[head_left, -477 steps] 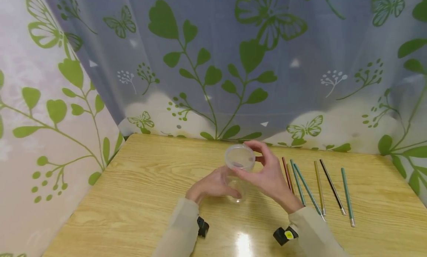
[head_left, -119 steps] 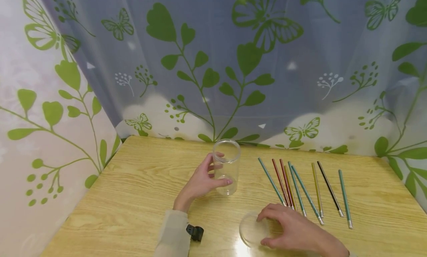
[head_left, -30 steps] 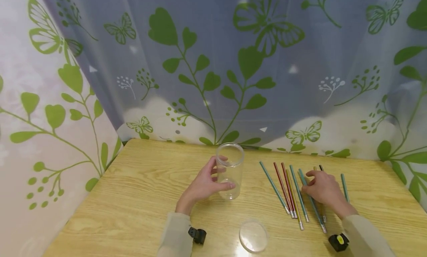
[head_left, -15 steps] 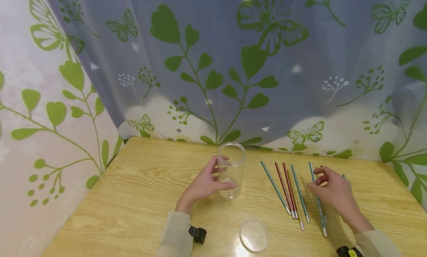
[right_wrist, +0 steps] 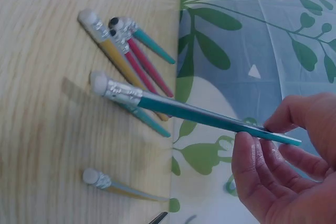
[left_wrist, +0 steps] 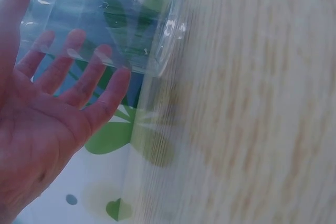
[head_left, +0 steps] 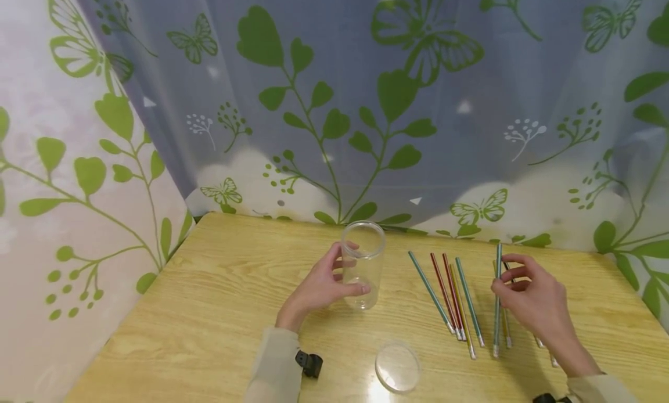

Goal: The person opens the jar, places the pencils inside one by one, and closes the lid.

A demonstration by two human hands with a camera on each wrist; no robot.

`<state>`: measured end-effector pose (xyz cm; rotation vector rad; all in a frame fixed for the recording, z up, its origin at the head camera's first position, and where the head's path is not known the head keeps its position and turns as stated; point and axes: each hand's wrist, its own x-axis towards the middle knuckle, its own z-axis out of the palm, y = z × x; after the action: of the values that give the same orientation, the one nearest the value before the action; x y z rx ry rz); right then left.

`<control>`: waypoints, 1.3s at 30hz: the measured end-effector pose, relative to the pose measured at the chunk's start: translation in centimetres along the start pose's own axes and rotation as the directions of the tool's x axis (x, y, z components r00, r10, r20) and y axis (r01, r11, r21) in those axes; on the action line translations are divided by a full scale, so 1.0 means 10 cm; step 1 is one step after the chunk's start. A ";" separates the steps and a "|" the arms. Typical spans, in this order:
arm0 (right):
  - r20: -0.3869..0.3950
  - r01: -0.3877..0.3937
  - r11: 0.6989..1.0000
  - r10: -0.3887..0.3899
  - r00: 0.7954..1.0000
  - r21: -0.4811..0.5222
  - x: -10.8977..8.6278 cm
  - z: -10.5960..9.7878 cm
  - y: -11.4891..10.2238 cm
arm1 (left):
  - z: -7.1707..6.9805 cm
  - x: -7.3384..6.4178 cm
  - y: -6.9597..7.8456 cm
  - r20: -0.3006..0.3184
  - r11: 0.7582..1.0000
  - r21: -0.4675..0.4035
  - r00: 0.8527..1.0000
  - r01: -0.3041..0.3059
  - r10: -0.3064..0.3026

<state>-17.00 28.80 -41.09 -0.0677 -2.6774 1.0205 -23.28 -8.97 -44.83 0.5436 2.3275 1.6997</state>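
Note:
My left hand (head_left: 321,284) holds an upright clear plastic jar (head_left: 373,275), thumb at its near side and fingers behind it. The jar has no lid on and nothing inside. In the left wrist view, its clear wall (left_wrist: 121,24) lies against the fingertips. With thumb and fingers, my right hand (head_left: 538,298) pinches a teal pencil (head_left: 496,333) near its upper end. In the right wrist view that pencil (right_wrist: 184,111) is raised off the table, eraser end toward the camera. A yellow pencil (head_left: 506,327) lies just behind it.
Between jar and right hand lie several teal, red and yellow pencils (head_left: 460,310), side by side. The round clear lid (head_left: 397,368) is flat near the front. More pencils are partly hidden under the right hand. A patterned curtain (head_left: 292,130) hangs behind the wooden table (head_left: 225,287).
The lid has come off the jar onto the table. More pencils now lie spread left of the right hand. Over the last second, the right hand has picked up a teal pencil and moved right.

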 end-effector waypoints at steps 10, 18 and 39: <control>-0.046 0.006 0.990 0.001 0.999 0.143 0.06 -0.06 -0.16 | -0.01 0.01 0.01 0.005 1.000 -0.002 1.000 0.010 -0.010; -0.100 0.062 0.979 -0.043 0.994 0.194 0.11 -0.12 -0.28 | -0.01 -0.01 0.02 -0.003 1.000 -0.004 1.000 0.023 -0.023; -0.161 0.168 0.924 -0.119 0.980 0.342 0.33 -0.23 -0.68 | -0.01 0.00 0.04 0.008 1.000 -0.012 1.000 0.007 -0.007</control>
<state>-19.15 25.64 -34.14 0.1254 -2.2976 1.3769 -23.23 -8.97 -44.37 0.5377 2.3096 1.7046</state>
